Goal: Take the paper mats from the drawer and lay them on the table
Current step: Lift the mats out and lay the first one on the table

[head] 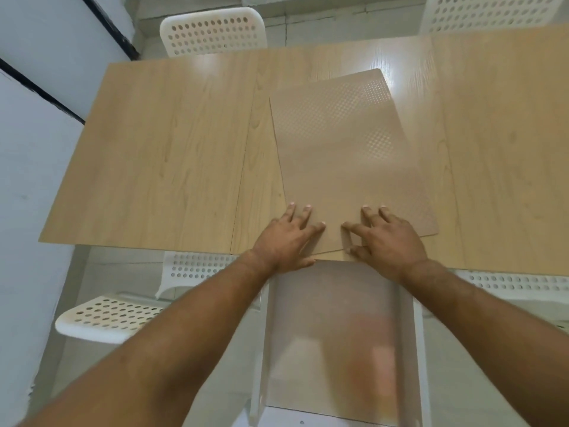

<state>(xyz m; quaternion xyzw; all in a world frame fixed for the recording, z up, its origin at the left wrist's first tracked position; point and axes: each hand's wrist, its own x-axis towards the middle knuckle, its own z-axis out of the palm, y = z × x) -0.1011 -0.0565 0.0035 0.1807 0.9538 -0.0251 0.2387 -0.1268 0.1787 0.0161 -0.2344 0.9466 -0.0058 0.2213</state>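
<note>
A tan paper mat with a dotted embossed pattern lies slightly skewed on the light wooden table, its near edge at the table's front edge. My left hand rests flat on the mat's near left corner, fingers spread. My right hand presses flat on the near middle of the mat, fingers apart. Below the table edge the white drawer stands pulled out between my forearms; its blurred inside shows a pale sheet with an orange-pink patch.
A white perforated chair stands at the far side, another at the far right. Two more white perforated chairs sit on the near side, one at the left and one at the right. A pale wall runs along the left.
</note>
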